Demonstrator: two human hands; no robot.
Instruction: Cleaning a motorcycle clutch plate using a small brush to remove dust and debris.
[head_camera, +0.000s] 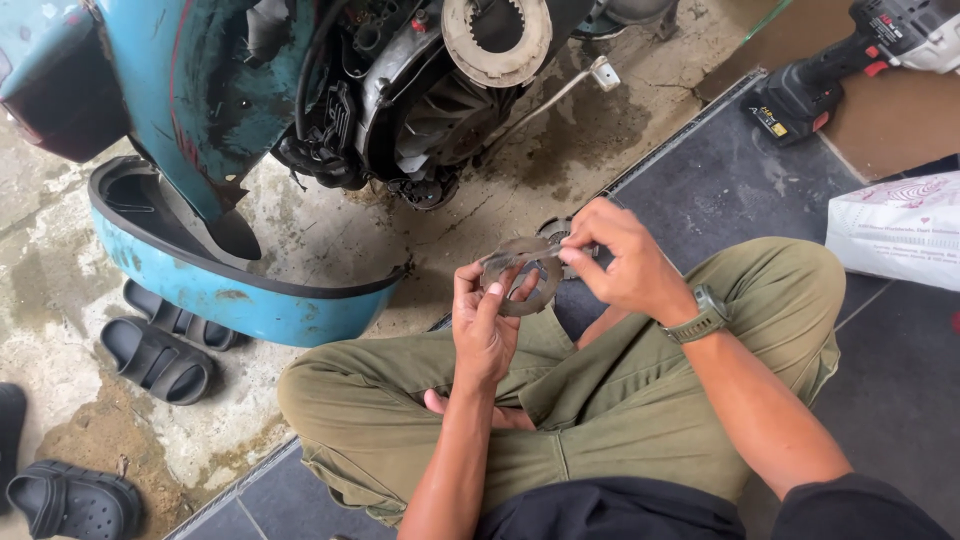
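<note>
I sit cross-legged in olive trousers on a dark tiled floor. My left hand (483, 322) holds up a grey metal ring plate (521, 270), fingers curled around its lower rim. My right hand (622, 262), with a green watch on the wrist, pinches the plate's upper right edge with thumb and fingers. Behind the plate another toothed disc (556, 231) lies on the floor, mostly hidden. Ahead, a blue scooter (190, 90) stands with its engine exposed and a round clutch plate (497, 38) showing on the motor.
A detached blue side cover (230, 290) lies on the stained concrete to my left. Black sandals (160, 350) and clogs (70, 500) sit at the lower left. A cordless power drill (850, 60) rests on cardboard at the top right, beside a white bag (900, 235).
</note>
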